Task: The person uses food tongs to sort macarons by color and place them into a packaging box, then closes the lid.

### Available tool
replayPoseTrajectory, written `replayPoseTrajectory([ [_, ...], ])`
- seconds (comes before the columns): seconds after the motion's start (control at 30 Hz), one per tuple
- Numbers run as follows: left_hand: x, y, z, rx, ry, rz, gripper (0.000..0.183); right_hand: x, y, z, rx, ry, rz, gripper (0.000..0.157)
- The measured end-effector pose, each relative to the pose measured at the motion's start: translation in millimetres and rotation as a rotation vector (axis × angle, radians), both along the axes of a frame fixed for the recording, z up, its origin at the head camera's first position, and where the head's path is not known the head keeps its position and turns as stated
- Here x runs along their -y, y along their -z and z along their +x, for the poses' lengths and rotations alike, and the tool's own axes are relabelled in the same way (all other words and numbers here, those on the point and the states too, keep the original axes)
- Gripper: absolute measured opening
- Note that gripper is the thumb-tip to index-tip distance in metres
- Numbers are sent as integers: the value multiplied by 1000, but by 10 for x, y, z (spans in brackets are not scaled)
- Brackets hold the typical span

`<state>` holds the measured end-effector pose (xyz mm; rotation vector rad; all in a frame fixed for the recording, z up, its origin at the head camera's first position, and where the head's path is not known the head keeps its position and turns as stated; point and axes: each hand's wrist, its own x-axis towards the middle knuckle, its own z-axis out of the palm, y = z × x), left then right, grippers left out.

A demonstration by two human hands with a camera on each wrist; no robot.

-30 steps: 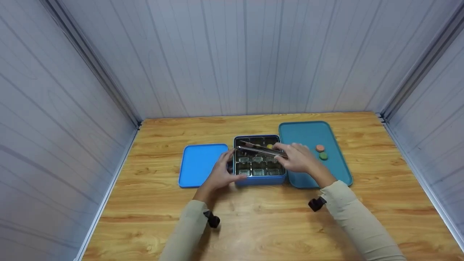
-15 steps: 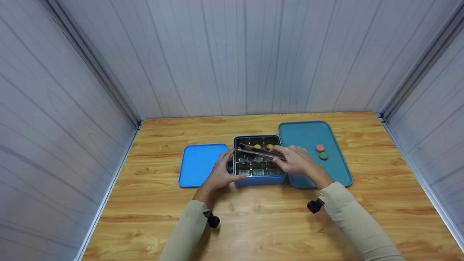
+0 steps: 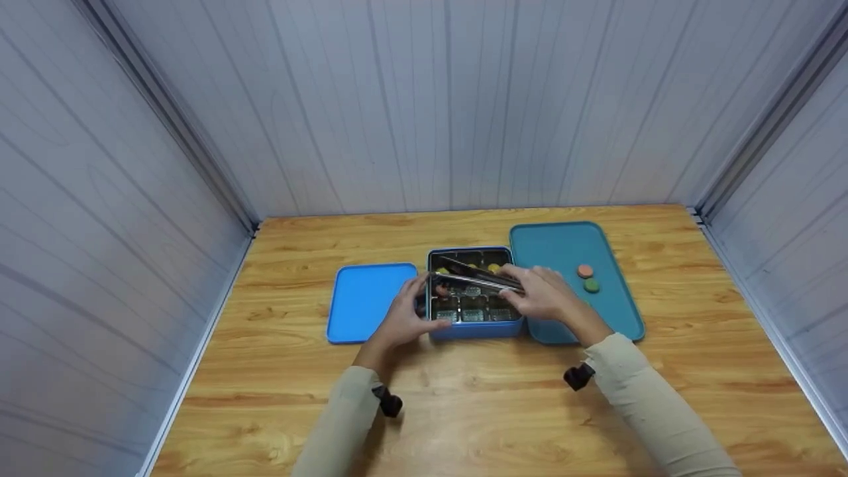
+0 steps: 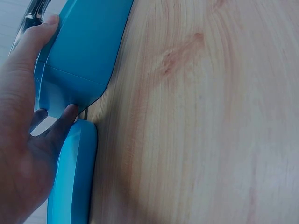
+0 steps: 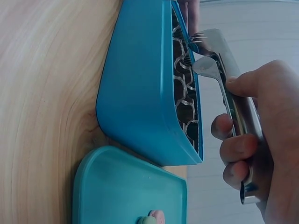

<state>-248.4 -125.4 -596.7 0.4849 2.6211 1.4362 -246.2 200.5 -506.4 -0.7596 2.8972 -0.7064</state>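
My left hand grips the left front corner of the blue box. In the left wrist view, the thumb lies at the rim and fingertips touch the side wall. My right hand holds metal serving tongs, with one fork-shaped and one spoon-shaped end, slanting over the box. Their tips are spread apart near the left side. Inside, a clear compartmented insert holds yellow macarons at the back. A pinkish-brown round piece sits in the left middle area, partly hidden by the tongs.
To the right is a teal tray with a pink macaron and a green macaron; my right hand and forearm cover part of it. The flat blue lid lies left of the box. Panel walls enclose the wooden table.
The tongs' tips have spread apart over the box. A pinkish-brown piece now shows in the left middle area. My left hand keeps its place on the box.
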Motion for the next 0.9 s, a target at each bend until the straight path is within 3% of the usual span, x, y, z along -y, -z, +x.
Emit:
replayPoseTrajectory([
  [0.17,-36,-96,50,25,-5,-3,117,-53,-7,11,6,5,-6,47],
  [0.9,-37,-108,39,26,-19,25,116,-539,-101,32,-52,51,42,47],
])
